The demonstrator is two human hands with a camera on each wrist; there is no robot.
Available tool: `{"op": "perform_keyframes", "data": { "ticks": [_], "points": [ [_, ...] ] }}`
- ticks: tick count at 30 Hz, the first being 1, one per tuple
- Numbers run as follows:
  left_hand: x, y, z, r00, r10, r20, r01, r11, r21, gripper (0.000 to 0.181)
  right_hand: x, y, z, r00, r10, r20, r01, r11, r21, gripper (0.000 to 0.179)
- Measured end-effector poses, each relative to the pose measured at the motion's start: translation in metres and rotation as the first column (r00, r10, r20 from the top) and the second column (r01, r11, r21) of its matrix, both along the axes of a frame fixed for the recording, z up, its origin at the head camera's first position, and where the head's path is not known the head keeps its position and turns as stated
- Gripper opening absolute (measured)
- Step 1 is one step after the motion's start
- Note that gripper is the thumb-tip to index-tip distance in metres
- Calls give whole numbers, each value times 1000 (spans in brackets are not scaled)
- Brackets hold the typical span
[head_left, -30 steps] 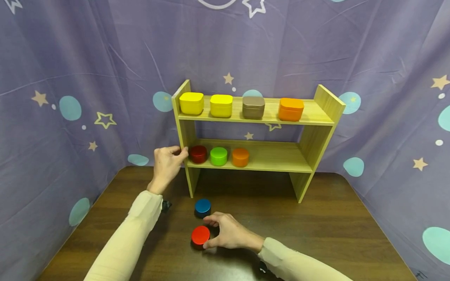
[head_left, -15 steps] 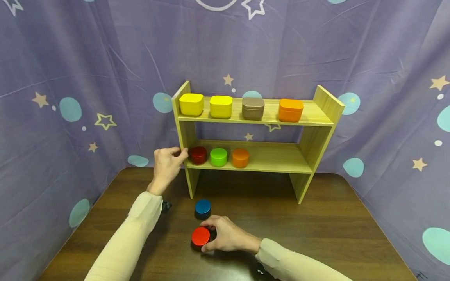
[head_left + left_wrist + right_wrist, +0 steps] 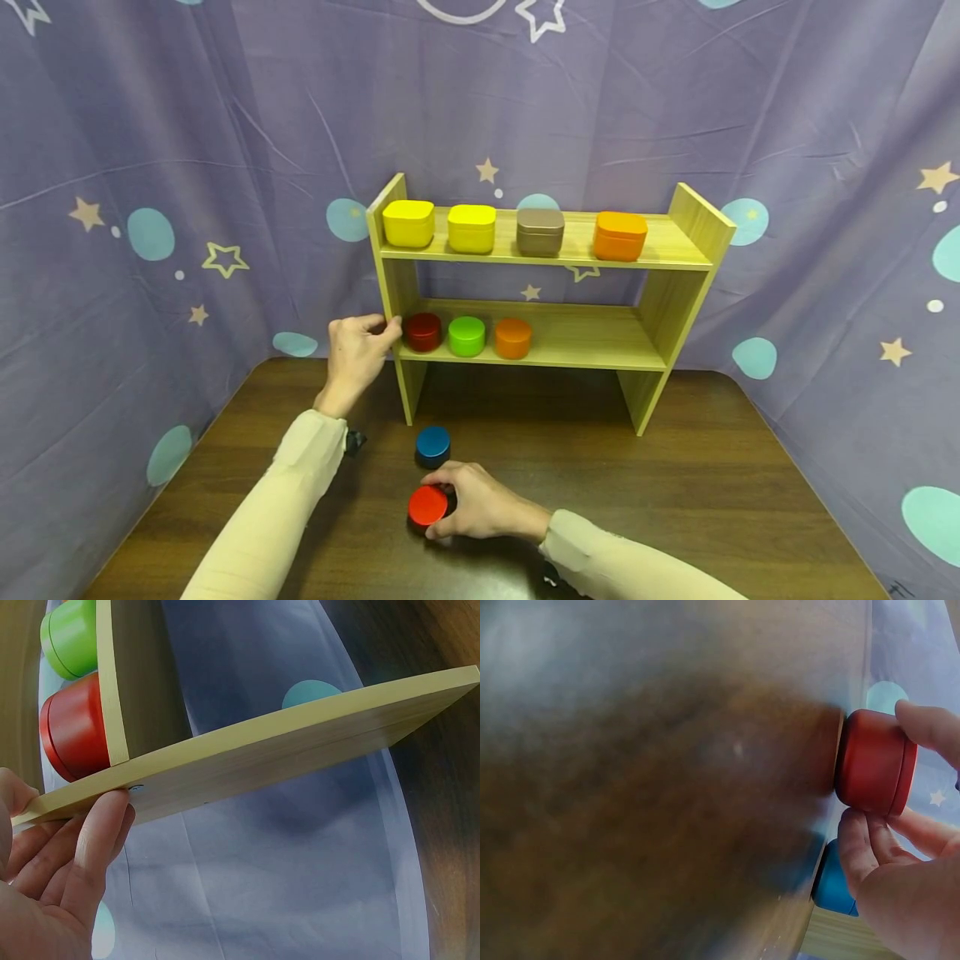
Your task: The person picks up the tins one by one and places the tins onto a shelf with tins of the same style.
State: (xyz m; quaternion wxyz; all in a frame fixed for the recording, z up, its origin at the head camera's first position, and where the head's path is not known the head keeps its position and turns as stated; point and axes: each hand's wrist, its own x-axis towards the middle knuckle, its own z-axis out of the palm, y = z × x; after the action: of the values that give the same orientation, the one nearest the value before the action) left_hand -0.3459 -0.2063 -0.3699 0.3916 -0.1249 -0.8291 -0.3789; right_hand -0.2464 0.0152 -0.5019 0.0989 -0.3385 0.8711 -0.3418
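Observation:
My left hand (image 3: 356,357) pinches the front edge of the wooden shelf's left side panel, at the height of the lower board. In the left wrist view the thumb is on one side of the panel (image 3: 300,739) and the fingers lie against its outer face. On the table, my right hand (image 3: 483,502) holds a round red tin (image 3: 427,506) between thumb and fingers. The right wrist view shows the red tin (image 3: 874,761) upright on the tabletop, fingertips against its side. Just behind it stands a round blue tin (image 3: 432,447), apart from the hand.
The two-tier shelf (image 3: 592,333) bears a dark red tin (image 3: 422,332), a green tin (image 3: 467,336) and an orange tin (image 3: 513,338) below. Above are two yellow boxes (image 3: 472,229), a grey-brown box (image 3: 540,232) and an orange box (image 3: 619,237). A purple curtain (image 3: 262,167) hangs behind.
My right hand has moved slightly left, its thumb and fingers closing in round the red tin. The left hand stays on the shelf panel; the tins have not moved.

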Motion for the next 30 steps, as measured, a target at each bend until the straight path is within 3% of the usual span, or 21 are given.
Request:
{"op": "perform_keyframes", "data": {
  "ticks": [12,30],
  "points": [
    [-1,0,-1,1000,-4,-4,4,1000,2,49,2,1,1,1000,10,-21,-10,1000,19,65],
    [-2,-1,-1,1000,-14,-6,14,1000,6,47,-1,4,13,1000,11,-12,-11,999,-45,63]
  ]
}}
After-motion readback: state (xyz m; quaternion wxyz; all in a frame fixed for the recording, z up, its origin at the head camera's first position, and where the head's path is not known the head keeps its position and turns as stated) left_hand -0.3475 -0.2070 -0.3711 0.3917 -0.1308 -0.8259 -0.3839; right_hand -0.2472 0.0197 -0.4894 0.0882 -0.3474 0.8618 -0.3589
